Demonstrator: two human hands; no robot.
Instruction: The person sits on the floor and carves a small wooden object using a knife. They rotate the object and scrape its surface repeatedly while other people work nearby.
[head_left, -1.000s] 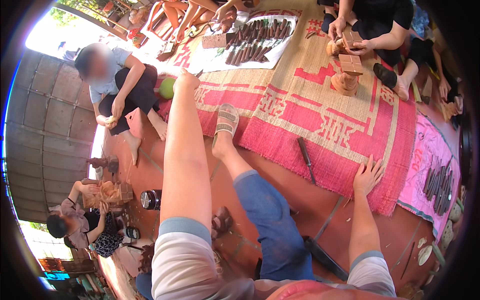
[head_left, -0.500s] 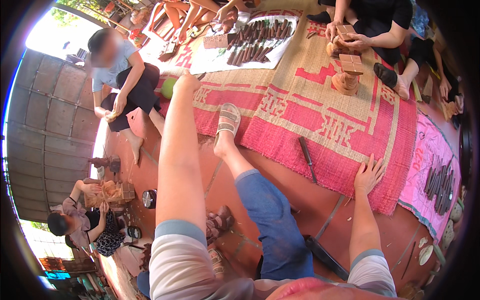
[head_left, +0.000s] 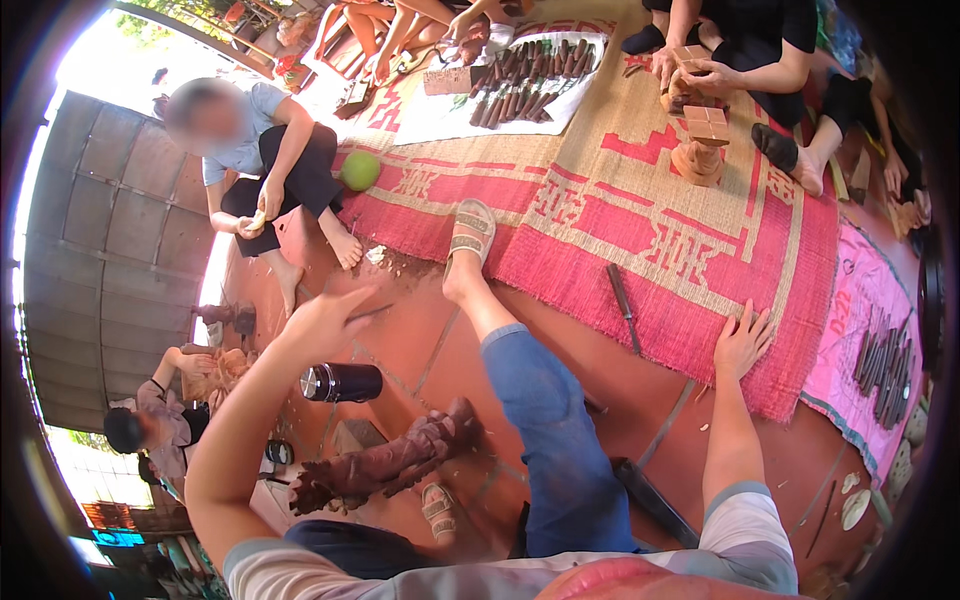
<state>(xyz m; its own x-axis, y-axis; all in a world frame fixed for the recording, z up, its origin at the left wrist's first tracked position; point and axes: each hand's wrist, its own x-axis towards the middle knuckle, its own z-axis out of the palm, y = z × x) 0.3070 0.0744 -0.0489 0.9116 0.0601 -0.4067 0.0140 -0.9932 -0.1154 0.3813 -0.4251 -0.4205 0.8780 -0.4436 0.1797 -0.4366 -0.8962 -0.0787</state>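
Chisel [head_left: 624, 307] lies beside right hand [head_left: 742, 340] pressing mat [head_left: 640, 240].

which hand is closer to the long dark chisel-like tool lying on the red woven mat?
Right. The right hand rests flat on the mat's edge just right of the long dark tool. The left hand is raised far to its left, above the black metal flask.

Right hand [head_left: 742, 340] flat on red mat [head_left: 640, 210]
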